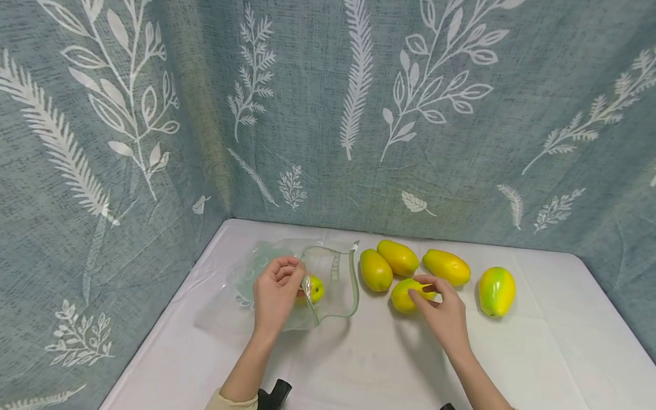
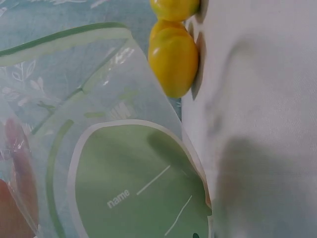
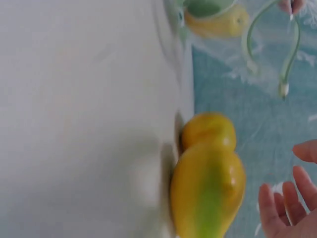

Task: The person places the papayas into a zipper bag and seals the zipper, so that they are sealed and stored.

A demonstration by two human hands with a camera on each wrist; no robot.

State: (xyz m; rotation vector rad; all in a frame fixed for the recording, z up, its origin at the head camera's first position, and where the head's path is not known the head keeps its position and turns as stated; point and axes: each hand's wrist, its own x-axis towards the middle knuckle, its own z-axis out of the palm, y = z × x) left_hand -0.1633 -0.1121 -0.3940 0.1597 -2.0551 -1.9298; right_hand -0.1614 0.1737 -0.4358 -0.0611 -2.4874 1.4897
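Note:
My left hand [image 1: 275,296] pinches the near rim of a clear zip bag [image 1: 335,307] with a green seal strip, its mouth spread toward the right. One yellow papaya [image 1: 316,288] is inside the bag. In the left wrist view, a green label [image 2: 124,168] printed "name" fills much of the bag. My right hand [image 1: 445,310] hovers over another papaya [image 1: 402,296], hiding part of it. In the right wrist view, that hand's thumb and fingers [image 3: 268,208] are spread apart, with nothing seen between them.
Behind the right hand lie several more papayas: two touching ones [image 1: 376,270] near the bag's mouth, another [image 1: 447,267] at the back, and a green-streaked one [image 1: 496,292] at far right. A white-covered table [image 1: 359,370] meets a leaf-patterned curtain [image 1: 318,114] at its back and sides.

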